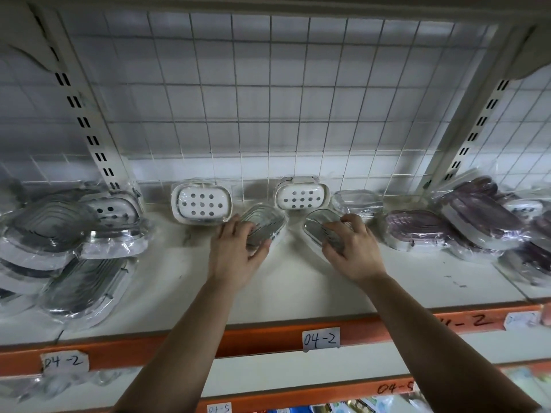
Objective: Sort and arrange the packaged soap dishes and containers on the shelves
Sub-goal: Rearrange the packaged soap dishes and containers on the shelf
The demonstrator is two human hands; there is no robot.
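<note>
Mid-shelf (298, 293), the left hand (235, 251) and right hand (351, 248) each clasp a grey dish (265, 225), two white dishes (202, 205) propped at the back edge, heaps (68, 248) at both ends apparently unsorted.

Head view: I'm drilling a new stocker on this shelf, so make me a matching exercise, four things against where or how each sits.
Things:
1. left hand
2. purple-lidded soap dishes
3. white perforated soap dish
4. "04-2" label

Places:
A. stuck on the orange shelf edge
B. propped at the back, holes facing out
C. gripping a clear grey dish
D. lying at the right of the shelf

Pairs: 1-C, 2-D, 3-B, 4-A
</note>
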